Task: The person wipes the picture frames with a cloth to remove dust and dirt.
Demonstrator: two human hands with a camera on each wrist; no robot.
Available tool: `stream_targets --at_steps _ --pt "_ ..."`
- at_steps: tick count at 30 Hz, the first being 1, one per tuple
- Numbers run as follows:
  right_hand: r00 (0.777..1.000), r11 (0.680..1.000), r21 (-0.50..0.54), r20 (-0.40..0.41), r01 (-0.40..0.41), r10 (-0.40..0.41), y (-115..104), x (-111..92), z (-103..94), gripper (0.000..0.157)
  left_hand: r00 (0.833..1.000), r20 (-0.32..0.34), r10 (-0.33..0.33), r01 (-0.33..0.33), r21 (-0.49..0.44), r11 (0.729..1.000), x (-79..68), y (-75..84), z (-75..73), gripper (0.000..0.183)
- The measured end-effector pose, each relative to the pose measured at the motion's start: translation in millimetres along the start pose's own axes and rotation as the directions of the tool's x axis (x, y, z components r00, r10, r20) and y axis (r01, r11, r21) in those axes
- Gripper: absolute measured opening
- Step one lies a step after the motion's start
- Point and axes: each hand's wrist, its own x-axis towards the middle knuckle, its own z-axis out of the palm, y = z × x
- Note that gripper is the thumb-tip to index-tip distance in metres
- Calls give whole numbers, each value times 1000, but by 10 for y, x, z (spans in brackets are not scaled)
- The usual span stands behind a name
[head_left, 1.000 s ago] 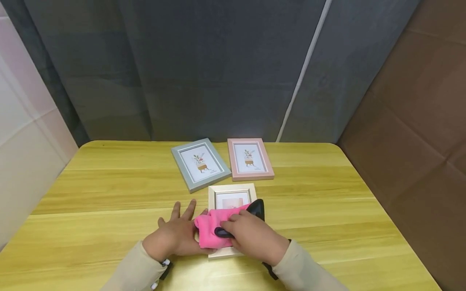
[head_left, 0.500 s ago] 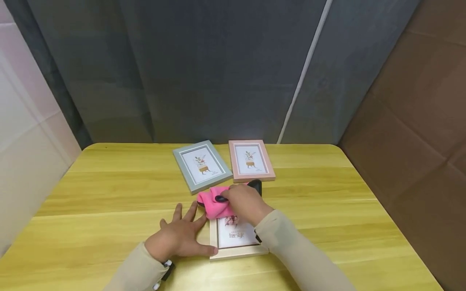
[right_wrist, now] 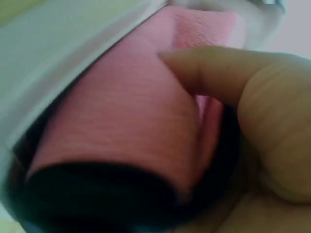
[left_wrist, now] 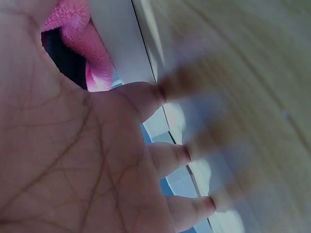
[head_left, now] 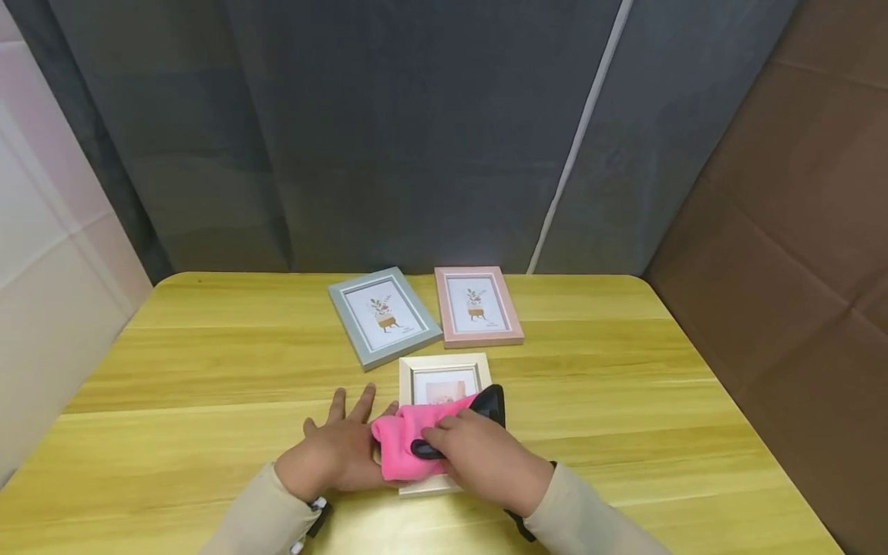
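In the head view a cream picture frame (head_left: 444, 362) lies flat on the table near its front. A folded pink cloth (head_left: 405, 435) with black edging covers the middle of it. My right hand (head_left: 489, 459) grips the cloth against the frame's face; the right wrist view shows the thumb (right_wrist: 209, 68) on the pink fabric (right_wrist: 126, 111). My left hand (head_left: 336, 455) lies at the frame's left edge with its fingers spread and straight. Its thumb is partly hidden by the cloth. Pink cloth (left_wrist: 73, 24) also appears beside the palm in the left wrist view.
Behind the cream frame lie a grey-blue picture frame (head_left: 350, 320), turned at an angle, and a pink picture frame (head_left: 447, 312). Both show a plant drawing. The wooden table (head_left: 208, 362) ends at a dark curtain (head_left: 416, 139). A brown cloth wall (head_left: 784, 193) stands at the right.
My right hand slid the cloth to the cream frame's far end, uncovering printed lettering, then drew it back toward me over the middle. The left hand has stayed almost in place.
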Motion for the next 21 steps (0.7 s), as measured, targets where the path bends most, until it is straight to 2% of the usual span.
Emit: stream_targets --at_steps 3,6,10,13,16,21 --pt "998 998 0 17 -59 59 40 102 13 20 1000 13 3 -2 -22 1000 4 3 -13 108" --pt "988 988 44 52 -145 142 146 285 1 19 1000 28 14 -13 -40 999 5 4 -31 105" --pt "957 956 73 70 -285 280 336 555 -21 26 999 33 25 -24 -20 999 10 -2 -54 107" --pt "937 937 68 92 -343 337 436 671 -16 32 999 35 23 -23 -10 1000 10 0 -64 108" --pt "941 939 97 116 -330 319 449 654 -3 27 999 36 18 -17 -13 1000 0 3 -63 107" --pt "980 970 141 69 -196 188 308 396 32 8 1000 22 14 -13 -28 1000 -13 2 -43 105"
